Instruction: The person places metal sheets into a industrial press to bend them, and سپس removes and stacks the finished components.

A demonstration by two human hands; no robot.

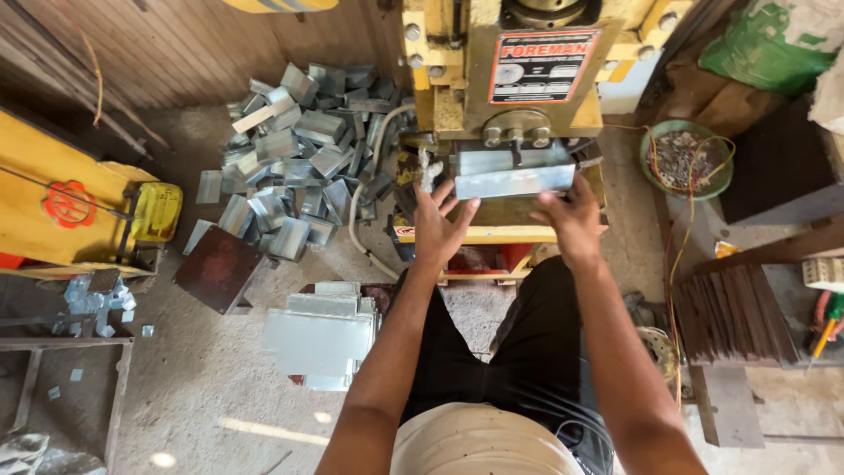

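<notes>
Both hands [505, 224] — sheet's [514, 180] underside hidden

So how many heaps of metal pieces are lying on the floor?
2: a loose pile of bent grey metal pieces left of the yellow press machine, and a stack of flat grey metal sheets beside the person's left arm; others may be hidden.
</notes>
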